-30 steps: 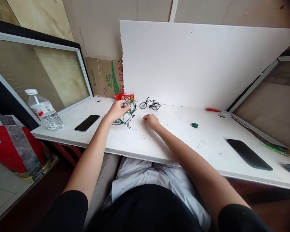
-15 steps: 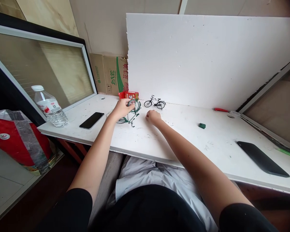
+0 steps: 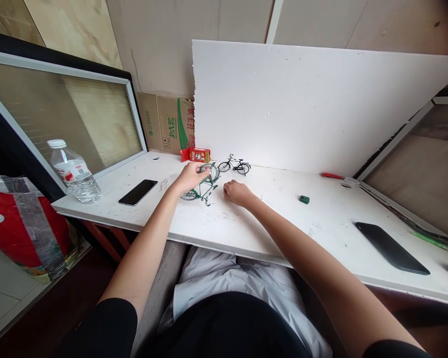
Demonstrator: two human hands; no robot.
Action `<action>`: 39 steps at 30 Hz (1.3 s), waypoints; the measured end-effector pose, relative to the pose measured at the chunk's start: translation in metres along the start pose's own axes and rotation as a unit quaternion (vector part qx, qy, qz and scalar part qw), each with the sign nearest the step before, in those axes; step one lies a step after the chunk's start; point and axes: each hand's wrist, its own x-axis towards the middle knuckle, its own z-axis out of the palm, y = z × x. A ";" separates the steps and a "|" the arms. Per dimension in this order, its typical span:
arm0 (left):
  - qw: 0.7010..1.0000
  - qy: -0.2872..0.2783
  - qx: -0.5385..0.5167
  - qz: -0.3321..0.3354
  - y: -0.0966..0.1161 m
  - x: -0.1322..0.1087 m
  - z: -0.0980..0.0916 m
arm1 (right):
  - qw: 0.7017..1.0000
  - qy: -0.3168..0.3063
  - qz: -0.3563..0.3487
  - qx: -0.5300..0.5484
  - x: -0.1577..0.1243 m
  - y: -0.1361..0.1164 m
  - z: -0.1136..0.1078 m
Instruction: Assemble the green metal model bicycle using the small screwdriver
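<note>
A small green model bicycle (image 3: pixel 202 191) is tilted up off its usual stance, one wheel high and the handlebar end low near the white table (image 3: pixel 269 238). Fingers of my left hand (image 3: pixel 191 177) are closed on its upper wheel. To the right of it, my right hand (image 3: pixel 237 193) rests low over the tabletop with its fingers curled together; what they hold, if anything, is hidden. Behind both hands a black model bicycle (image 3: pixel 234 165) stands upright on the table. A small dark green block (image 3: pixel 304 199) lies off to the right.
Left of my arm lie a phone (image 3: pixel 138 192) and a water bottle (image 3: pixel 74 171). A red packet (image 3: pixel 196 155) sits before a cardboard box (image 3: pixel 164 124). A white board (image 3: pixel 302 104) rises at the back. Rightward are a black flat object (image 3: pixel 392 247) and a red item (image 3: pixel 332 175).
The camera view has shifted slightly. My left hand still grips the green bicycle's wheel, and my right hand stays beside it with fingers curled.
</note>
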 end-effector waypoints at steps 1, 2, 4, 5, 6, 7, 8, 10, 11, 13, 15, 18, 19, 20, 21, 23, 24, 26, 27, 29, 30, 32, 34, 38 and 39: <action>1.000 -0.013 0.003 0.008 0.002 -0.001 0.005 | 1.000 0.012 -0.004 0.015 -0.009 0.000 -0.002; 0.999 -0.028 0.007 0.014 0.004 -0.002 0.009 | 0.999 0.024 -0.007 0.031 -0.018 0.001 -0.004; 0.998 -0.053 0.018 0.016 0.008 -0.004 0.018 | 0.997 0.050 -0.005 0.065 -0.040 0.005 -0.008; 0.998 -0.062 0.023 0.016 0.010 -0.005 0.022 | 0.993 0.072 -0.005 0.094 -0.052 0.007 -0.010; 0.997 -0.069 0.026 0.015 0.012 -0.006 0.025 | 0.977 0.122 -0.008 0.177 -0.064 0.010 -0.012; 0.997 -0.075 0.028 0.013 0.014 -0.007 0.028 | 0.952 0.163 -0.014 0.258 -0.075 0.012 -0.014; 0.996 -0.083 0.027 0.012 0.016 -0.008 0.031 | 0.926 0.197 -0.013 0.321 -0.086 0.014 -0.017; 0.995 -0.099 0.015 0.013 0.021 -0.010 0.037 | 0.899 0.215 -0.010 0.382 -0.103 0.017 -0.023; 0.995 -0.102 0.005 0.016 0.023 -0.011 0.041 | 0.892 0.223 -0.007 0.393 -0.108 0.019 -0.025; 0.994 -0.101 -0.020 0.021 0.028 -0.014 0.051 | 0.885 0.261 0.003 0.387 -0.113 0.021 -0.028; 0.995 -0.096 -0.035 0.015 0.032 -0.017 0.061 | 0.889 0.289 0.006 0.354 -0.111 0.024 -0.026; 0.995 -0.097 -0.029 -0.004 0.031 -0.020 0.074 | 0.902 0.279 0.012 0.330 -0.104 0.027 -0.017; 0.995 -0.096 -0.024 -0.010 0.030 -0.021 0.077 | 0.902 0.274 0.016 0.332 -0.102 0.028 -0.014; 0.995 -0.097 -0.022 -0.016 0.028 -0.021 0.080 | 0.902 0.274 0.019 0.335 -0.101 0.028 -0.011; 0.995 -0.098 -0.023 -0.023 0.026 -0.022 0.083 | 0.901 0.278 0.021 0.333 -0.100 0.028 -0.009; 0.993 -0.109 -0.037 -0.036 0.023 -0.022 0.086 | 0.902 0.297 0.016 0.314 -0.102 0.026 -0.009; 0.991 -0.121 -0.048 -0.040 0.023 -0.023 0.088 | 0.904 0.307 0.009 0.298 -0.103 0.024 -0.010; 0.987 -0.141 -0.068 -0.044 0.024 -0.024 0.090 | 0.910 0.320 -0.017 0.264 -0.106 0.021 -0.015; 0.985 -0.144 -0.075 -0.050 0.025 -0.024 0.092 | 0.914 0.318 -0.031 0.251 -0.107 0.019 -0.018; 0.985 -0.134 -0.081 -0.070 0.029 -0.026 0.094 | 0.919 0.308 -0.051 0.242 -0.109 0.016 -0.021; 0.985 -0.125 -0.080 -0.082 0.032 -0.028 0.095 | 0.920 0.303 -0.055 0.244 -0.110 0.016 -0.022; 0.985 -0.114 -0.077 -0.106 0.038 -0.030 0.095 | 0.919 0.296 -0.050 0.256 -0.110 0.015 -0.022; 0.982 -0.126 -0.073 -0.116 0.044 -0.032 0.094 | 0.916 0.294 -0.040 0.269 -0.110 0.016 -0.021; 0.977 -0.175 -0.080 -0.090 0.053 -0.034 0.091 | 0.916 0.293 -0.042 0.270 -0.110 0.018 -0.021; 0.977 -0.177 -0.082 -0.083 0.054 -0.034 0.091 | 0.918 0.291 -0.046 0.266 -0.111 0.019 -0.021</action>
